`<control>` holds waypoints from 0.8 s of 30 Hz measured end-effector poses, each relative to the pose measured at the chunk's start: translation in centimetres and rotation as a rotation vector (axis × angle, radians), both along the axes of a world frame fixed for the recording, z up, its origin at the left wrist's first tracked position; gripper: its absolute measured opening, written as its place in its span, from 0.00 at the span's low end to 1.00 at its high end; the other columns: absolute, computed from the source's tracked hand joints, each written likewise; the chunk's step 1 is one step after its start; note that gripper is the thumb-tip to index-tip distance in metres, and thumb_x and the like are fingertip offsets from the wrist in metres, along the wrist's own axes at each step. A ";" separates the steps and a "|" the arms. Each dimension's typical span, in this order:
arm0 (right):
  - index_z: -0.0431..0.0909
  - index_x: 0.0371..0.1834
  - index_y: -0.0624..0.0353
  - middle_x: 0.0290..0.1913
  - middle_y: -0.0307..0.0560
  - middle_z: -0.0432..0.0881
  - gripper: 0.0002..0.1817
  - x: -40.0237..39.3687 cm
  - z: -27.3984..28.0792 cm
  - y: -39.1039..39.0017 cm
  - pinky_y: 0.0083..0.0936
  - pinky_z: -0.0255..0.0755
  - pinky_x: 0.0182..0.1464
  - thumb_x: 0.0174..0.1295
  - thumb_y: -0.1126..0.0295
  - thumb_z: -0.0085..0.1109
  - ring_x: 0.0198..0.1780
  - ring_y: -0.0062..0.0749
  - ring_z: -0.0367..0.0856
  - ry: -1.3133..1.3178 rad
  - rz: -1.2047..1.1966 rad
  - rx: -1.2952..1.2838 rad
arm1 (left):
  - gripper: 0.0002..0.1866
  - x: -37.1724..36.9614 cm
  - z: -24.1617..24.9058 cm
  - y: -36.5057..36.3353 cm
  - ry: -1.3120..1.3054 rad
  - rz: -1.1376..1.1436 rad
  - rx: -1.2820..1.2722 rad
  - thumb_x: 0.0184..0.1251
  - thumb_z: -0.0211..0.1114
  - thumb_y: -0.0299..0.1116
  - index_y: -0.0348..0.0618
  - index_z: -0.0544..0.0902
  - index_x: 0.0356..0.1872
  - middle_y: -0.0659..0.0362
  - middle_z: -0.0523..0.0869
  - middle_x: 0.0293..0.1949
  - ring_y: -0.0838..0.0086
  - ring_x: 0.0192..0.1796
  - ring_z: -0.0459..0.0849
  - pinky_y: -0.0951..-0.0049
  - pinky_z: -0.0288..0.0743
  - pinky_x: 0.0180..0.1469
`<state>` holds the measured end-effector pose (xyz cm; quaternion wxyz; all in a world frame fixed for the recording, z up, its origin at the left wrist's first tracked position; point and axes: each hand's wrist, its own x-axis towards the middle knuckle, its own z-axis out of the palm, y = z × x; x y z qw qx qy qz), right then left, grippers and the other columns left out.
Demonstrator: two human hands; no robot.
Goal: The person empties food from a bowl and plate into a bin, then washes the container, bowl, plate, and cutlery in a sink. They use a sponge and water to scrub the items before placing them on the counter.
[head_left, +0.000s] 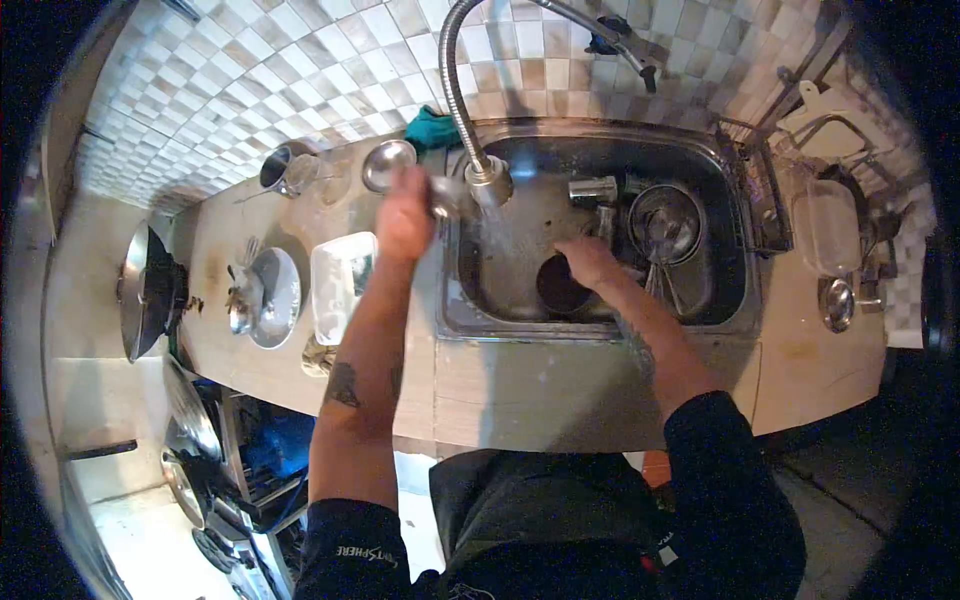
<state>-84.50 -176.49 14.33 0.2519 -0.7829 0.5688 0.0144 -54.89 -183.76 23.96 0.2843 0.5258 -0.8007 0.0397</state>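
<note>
My left hand (pixel 404 222), smeared by motion, is over the counter at the sink's left edge. It appears closed around a blurred shiny metal piece (pixel 447 198) whose kind I cannot make out. A round metal bowl (pixel 388 164) sits just behind that hand. Water runs from the flexible faucet (pixel 488 184) into the metal sink (pixel 600 330). Inside the sink, my right hand (pixel 592 262) grips the rim of a dark, round, open vessel (pixel 562 287). To its right are a round metal pan (pixel 665 225) and some utensils (pixel 664 287).
Left on the counter stand a white plastic tub (pixel 340 285), a white bowl (pixel 275 298) with metal utensils beside it, and a metal cup (pixel 284 168). A teal cloth (pixel 428 128) lies behind the sink. A dark rack (pixel 757 190) and a clear container (pixel 828 228) stand right.
</note>
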 end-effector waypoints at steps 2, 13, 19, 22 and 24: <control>0.78 0.50 0.59 0.53 0.61 0.77 0.16 1.0 0.0 -0.6 0.42 0.74 0.55 0.59 0.74 0.51 0.53 0.52 0.78 -0.097 0.193 -0.371 | 0.15 4.2 0.2 -3.5 -0.074 0.105 -0.061 0.56 0.54 0.25 0.36 0.72 0.46 0.36 0.79 0.45 0.40 0.48 0.79 0.50 0.74 0.50; 0.72 0.60 0.62 0.48 0.52 0.81 0.29 4.9 4.5 -4.6 0.32 0.74 0.51 0.49 0.80 0.53 0.46 0.41 0.81 -0.788 -0.180 -0.147 | 0.25 -2.0 0.8 0.1 0.423 0.207 0.266 0.58 0.66 0.40 0.36 0.75 0.53 0.43 0.81 0.51 0.52 0.55 0.80 0.57 0.73 0.56; 0.71 0.63 0.58 0.55 0.44 0.79 0.27 2.6 -4.5 -2.1 0.27 0.72 0.55 0.56 0.78 0.57 0.52 0.28 0.77 -1.511 -0.428 0.215 | 0.17 -7.0 -5.8 4.1 0.491 -0.023 0.797 0.57 0.62 0.31 0.48 0.80 0.50 0.51 0.83 0.52 0.53 0.51 0.83 0.59 0.78 0.47; 0.69 0.64 0.60 0.57 0.48 0.77 0.28 1.7 -0.9 1.2 0.32 0.70 0.58 0.56 0.76 0.57 0.55 0.34 0.75 -1.207 -0.401 0.396 | 0.15 -8.1 -2.1 5.9 -0.011 -0.152 0.454 0.58 0.59 0.27 0.51 0.82 0.47 0.53 0.85 0.45 0.55 0.44 0.85 0.58 0.80 0.43; 0.67 0.65 0.61 0.57 0.55 0.76 0.30 2.1 1.0 1.8 0.36 0.69 0.60 0.56 0.72 0.58 0.57 0.43 0.74 -0.749 -0.149 0.141 | 0.15 -7.5 0.5 6.4 -0.387 -0.252 0.416 0.58 0.58 0.26 0.50 0.82 0.47 0.52 0.85 0.42 0.56 0.41 0.86 0.57 0.80 0.42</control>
